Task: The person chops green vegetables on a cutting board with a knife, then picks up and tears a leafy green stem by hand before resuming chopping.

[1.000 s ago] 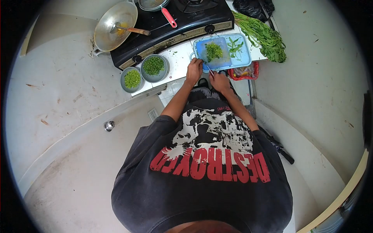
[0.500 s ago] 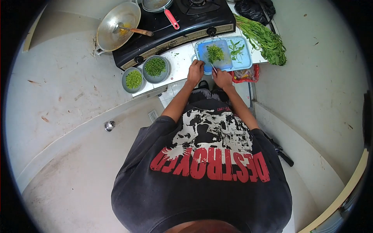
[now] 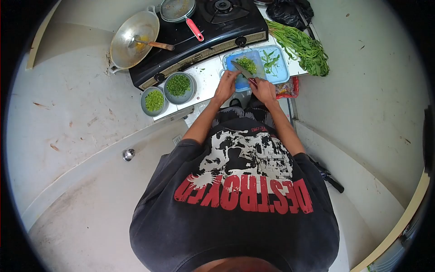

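Observation:
My right hand [image 3: 264, 89] is closed round the dark red handle of a knife [image 3: 244, 70], whose blade points up and left over the blue tray [image 3: 282, 75]. Near the blade my left hand [image 3: 226, 85] has its fingers bent together at the tray's left edge; whether they hold anything is too small to tell. Chopped greens [image 3: 247, 65] lie on a blue board in the tray, partly behind the blade. Loose green leaves [image 3: 270, 61] rest on the tray's right side.
Two grey bowls of chopped greens, one dark [image 3: 178, 85] and one light [image 3: 154, 100], stand left. Behind are a black stove [image 3: 199, 50], a wok [image 3: 131, 43] and a red-handled pan [image 3: 194, 29]. Leafy greens [image 3: 312, 54] and a red basket [image 3: 295, 88] are right.
The knife blade has swung to point up and left, its flat side now showing across the chopped greens. My left fingers are near it. The whole view has shifted slightly.

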Demonstrator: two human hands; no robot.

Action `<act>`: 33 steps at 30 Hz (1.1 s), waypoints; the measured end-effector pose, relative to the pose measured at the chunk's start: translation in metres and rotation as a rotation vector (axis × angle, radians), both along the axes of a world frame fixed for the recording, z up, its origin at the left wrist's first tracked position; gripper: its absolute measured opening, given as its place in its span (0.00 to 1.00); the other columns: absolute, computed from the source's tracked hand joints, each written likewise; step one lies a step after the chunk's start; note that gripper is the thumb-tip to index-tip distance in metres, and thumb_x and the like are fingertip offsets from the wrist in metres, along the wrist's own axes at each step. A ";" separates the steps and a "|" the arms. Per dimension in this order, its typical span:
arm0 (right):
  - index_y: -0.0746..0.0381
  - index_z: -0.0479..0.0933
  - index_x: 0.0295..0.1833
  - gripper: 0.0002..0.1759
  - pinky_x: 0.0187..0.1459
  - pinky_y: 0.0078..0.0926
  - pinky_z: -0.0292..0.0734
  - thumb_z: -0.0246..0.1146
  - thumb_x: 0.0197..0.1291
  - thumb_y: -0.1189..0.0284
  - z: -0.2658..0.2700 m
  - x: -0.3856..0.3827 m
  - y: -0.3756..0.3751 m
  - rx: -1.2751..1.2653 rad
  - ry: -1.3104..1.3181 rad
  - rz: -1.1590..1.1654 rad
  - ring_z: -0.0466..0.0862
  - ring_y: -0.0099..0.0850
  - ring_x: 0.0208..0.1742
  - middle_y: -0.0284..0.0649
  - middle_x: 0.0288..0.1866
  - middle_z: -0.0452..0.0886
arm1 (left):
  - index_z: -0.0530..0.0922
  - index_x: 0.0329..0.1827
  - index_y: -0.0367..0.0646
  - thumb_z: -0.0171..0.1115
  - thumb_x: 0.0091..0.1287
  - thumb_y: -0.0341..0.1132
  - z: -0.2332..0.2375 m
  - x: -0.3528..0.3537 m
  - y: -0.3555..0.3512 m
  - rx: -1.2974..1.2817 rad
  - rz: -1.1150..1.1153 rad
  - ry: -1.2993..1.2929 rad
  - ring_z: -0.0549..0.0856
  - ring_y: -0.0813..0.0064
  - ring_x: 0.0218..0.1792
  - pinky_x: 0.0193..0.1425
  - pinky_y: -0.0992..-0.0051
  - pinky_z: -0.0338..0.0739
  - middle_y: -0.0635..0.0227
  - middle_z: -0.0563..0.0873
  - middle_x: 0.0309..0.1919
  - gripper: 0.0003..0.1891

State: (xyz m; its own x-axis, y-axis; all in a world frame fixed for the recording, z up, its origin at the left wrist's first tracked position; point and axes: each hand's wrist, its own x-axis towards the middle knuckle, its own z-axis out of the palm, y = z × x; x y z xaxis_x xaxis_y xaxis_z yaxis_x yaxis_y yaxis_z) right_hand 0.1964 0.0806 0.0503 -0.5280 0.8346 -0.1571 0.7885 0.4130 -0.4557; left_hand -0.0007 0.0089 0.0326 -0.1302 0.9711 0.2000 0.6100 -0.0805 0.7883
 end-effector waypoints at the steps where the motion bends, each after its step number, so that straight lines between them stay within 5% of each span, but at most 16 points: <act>1: 0.60 0.82 0.46 0.18 0.41 0.51 0.84 0.63 0.67 0.55 0.003 0.002 0.001 -0.012 -0.005 0.011 0.89 0.52 0.38 0.53 0.37 0.88 | 0.79 0.67 0.46 0.57 0.60 0.13 0.001 -0.002 0.000 -0.051 -0.101 0.054 0.81 0.55 0.42 0.51 0.61 0.78 0.55 0.77 0.41 0.31; 5: 0.59 0.83 0.43 0.17 0.41 0.51 0.83 0.63 0.68 0.56 0.006 0.010 0.003 -0.005 0.004 0.038 0.88 0.52 0.38 0.50 0.37 0.88 | 0.72 0.77 0.55 0.59 0.55 0.14 0.002 -0.009 0.009 -0.240 -0.254 0.184 0.80 0.54 0.46 0.56 0.62 0.78 0.54 0.76 0.41 0.43; 11: 0.60 0.84 0.44 0.18 0.41 0.51 0.82 0.63 0.68 0.55 0.007 0.024 -0.004 0.000 0.027 0.050 0.88 0.52 0.38 0.52 0.36 0.88 | 0.64 0.82 0.59 0.58 0.62 0.16 -0.009 -0.031 0.036 -0.311 -0.303 0.195 0.80 0.46 0.45 0.57 0.56 0.78 0.46 0.78 0.40 0.43; 15: 0.61 0.83 0.47 0.22 0.41 0.53 0.82 0.60 0.71 0.51 0.004 0.037 -0.014 -0.035 0.008 -0.006 0.88 0.55 0.37 0.54 0.33 0.87 | 0.64 0.82 0.57 0.57 0.67 0.18 0.007 -0.036 0.044 -0.195 -0.170 0.061 0.83 0.47 0.42 0.52 0.56 0.79 0.45 0.81 0.39 0.40; 19: 0.63 0.83 0.44 0.25 0.42 0.55 0.81 0.58 0.73 0.49 -0.012 0.039 -0.028 -0.085 0.044 0.051 0.87 0.57 0.38 0.56 0.33 0.86 | 0.66 0.77 0.49 0.57 0.71 0.21 0.024 -0.033 0.028 -0.308 0.047 -0.247 0.85 0.63 0.39 0.49 0.65 0.80 0.55 0.83 0.36 0.31; 22: 0.63 0.83 0.43 0.26 0.42 0.56 0.81 0.58 0.73 0.49 -0.019 0.034 -0.030 -0.101 0.033 0.127 0.86 0.58 0.38 0.56 0.33 0.86 | 0.66 0.72 0.47 0.60 0.74 0.26 0.017 -0.034 0.008 -0.297 0.102 -0.248 0.87 0.68 0.39 0.48 0.66 0.81 0.59 0.86 0.39 0.25; 33: 0.63 0.85 0.44 0.28 0.43 0.56 0.80 0.56 0.74 0.47 -0.023 0.023 0.053 -0.207 0.078 0.171 0.86 0.59 0.37 0.55 0.31 0.86 | 0.69 0.67 0.43 0.58 0.74 0.24 0.017 -0.031 -0.017 -0.287 0.198 -0.356 0.90 0.68 0.44 0.52 0.67 0.82 0.60 0.86 0.38 0.19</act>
